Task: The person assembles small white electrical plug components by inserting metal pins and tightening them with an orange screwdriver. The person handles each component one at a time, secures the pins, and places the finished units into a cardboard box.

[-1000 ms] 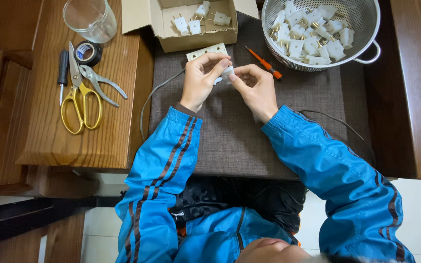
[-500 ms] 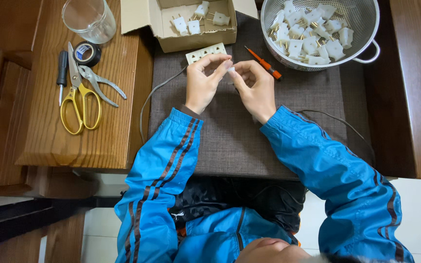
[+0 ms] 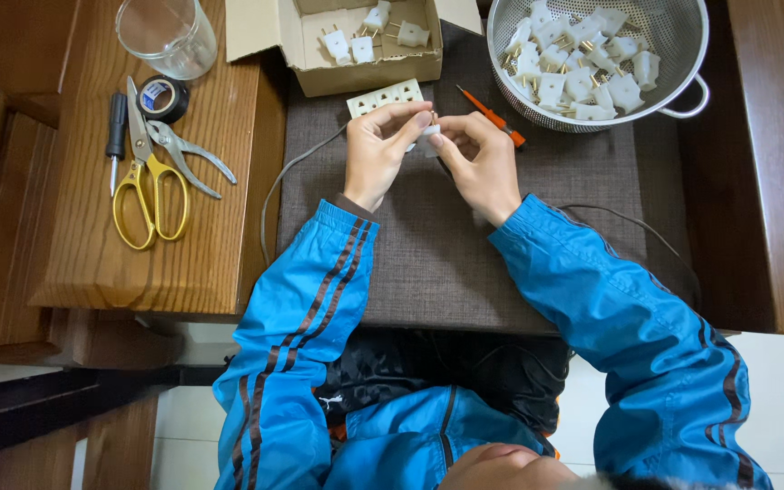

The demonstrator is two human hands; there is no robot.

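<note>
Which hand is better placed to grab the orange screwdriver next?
Probably the right hand: the orange screwdriver lies on the mat just beyond its fingers, while the left hand sits on the far side of the white plug that both hands pinch.

Plugs [image 3: 583, 63] in colander [image 3: 682, 36] – box [image 3: 374, 73] left, scissors [image 3: 147, 195] probably leftmost

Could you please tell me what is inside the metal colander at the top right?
The metal colander holds a heap of white plugs with brass prongs. Whatever lies beneath the heap is covered.
</note>
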